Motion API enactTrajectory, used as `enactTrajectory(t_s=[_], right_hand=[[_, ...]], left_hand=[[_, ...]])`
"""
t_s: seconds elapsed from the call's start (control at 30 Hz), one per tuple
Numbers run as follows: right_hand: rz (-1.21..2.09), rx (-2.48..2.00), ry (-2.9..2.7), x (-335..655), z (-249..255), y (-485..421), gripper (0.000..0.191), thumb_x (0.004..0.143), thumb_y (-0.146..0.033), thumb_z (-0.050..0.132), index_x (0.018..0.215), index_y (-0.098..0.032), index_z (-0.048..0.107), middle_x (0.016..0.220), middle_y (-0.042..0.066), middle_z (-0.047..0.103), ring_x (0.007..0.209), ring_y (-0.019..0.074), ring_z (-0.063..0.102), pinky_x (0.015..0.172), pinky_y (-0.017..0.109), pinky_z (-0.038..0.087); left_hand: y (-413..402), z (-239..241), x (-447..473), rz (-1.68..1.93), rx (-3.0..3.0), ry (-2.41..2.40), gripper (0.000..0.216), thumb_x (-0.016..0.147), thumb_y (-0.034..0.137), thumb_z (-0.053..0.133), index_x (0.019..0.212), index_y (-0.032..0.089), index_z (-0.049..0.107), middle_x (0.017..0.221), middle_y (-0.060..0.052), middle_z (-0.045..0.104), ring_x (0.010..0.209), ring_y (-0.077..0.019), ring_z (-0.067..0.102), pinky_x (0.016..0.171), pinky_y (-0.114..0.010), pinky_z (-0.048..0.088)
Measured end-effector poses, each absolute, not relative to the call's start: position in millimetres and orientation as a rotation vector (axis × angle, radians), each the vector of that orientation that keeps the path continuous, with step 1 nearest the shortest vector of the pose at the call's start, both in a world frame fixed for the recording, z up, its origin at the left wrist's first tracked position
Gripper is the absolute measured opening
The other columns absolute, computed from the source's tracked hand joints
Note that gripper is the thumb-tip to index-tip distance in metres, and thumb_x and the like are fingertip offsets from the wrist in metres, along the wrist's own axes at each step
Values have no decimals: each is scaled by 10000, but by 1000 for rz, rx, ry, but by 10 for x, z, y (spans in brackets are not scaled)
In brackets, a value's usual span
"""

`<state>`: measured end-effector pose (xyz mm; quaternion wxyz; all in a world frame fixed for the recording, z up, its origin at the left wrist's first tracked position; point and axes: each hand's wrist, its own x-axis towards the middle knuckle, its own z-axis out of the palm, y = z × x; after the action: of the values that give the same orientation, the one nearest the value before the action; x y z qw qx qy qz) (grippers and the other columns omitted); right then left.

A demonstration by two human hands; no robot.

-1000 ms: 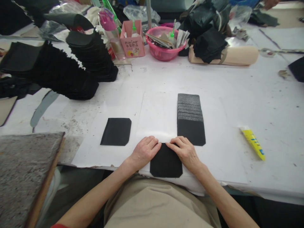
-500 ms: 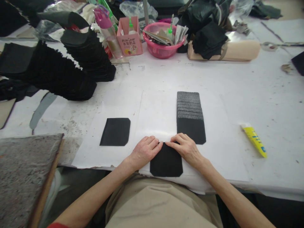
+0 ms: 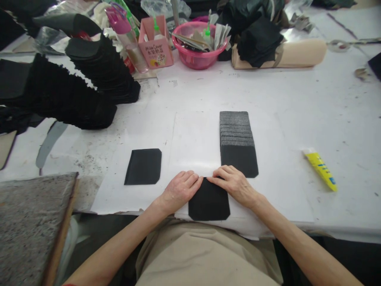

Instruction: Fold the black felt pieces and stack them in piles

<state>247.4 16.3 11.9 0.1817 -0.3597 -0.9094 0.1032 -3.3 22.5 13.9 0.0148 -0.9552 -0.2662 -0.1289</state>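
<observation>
A black fabric piece (image 3: 208, 204) with clipped lower corners lies on the white paper (image 3: 193, 143) at the table's near edge. My left hand (image 3: 180, 188) rests flat on its upper left corner, fingers stretched out. My right hand (image 3: 233, 183) lies flat on its upper right corner, fingers together and pointing left. Just beyond my right hand sits a fanned stack of grey and black pieces (image 3: 237, 143). A single black piece (image 3: 143, 166) lies to the left of my left hand.
A yellow glue tube (image 3: 320, 169) lies at the right. Big stacks of black pieces (image 3: 68, 93) fill the far left. A pink bowl (image 3: 198, 49), a pink box (image 3: 155, 41), a bottle (image 3: 125, 35) and a beige roll (image 3: 293, 53) stand at the back. A grey board (image 3: 29, 222) sits near left.
Both hands stay pressed on the top edge of the black piece. The view has tilted slightly, shifting everything up and a little left.
</observation>
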Motion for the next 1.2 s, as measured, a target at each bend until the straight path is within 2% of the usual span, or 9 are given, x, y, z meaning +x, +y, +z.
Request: enactTrajectory(t_s=[0.3, 0.67, 1.2], right_hand=[[314, -1008, -2558, 2520, 123, 160, 256, 1015, -174, 447, 1149, -203, 664, 1030, 67, 662, 971, 181, 569, 810, 324, 448], [280, -1034, -2541, 2614, 143, 146, 263, 1024, -188, 433, 1144, -197, 667, 1020, 65, 661, 942, 175, 565, 796, 323, 451], [235, -1122, -2519, 2791, 113, 52, 251, 1010, -159, 448, 1133, -180, 666, 1043, 74, 645, 978, 191, 554, 824, 343, 462]], left_hand=[[175, 160, -107, -454, -2981, -868, 247, 940, 66, 499, 1176, 81, 571, 1008, -130, 639, 1002, -244, 606, 920, -414, 550], [125, 107, -245, -471, -2972, -917, 256, 947, 78, 506, 1187, 118, 587, 1039, -124, 648, 1012, -250, 620, 908, -437, 566], [94, 122, -304, -423, -2965, -894, 262, 958, 86, 478, 1201, 64, 575, 1135, -149, 622, 1065, -283, 570, 917, -441, 529]])
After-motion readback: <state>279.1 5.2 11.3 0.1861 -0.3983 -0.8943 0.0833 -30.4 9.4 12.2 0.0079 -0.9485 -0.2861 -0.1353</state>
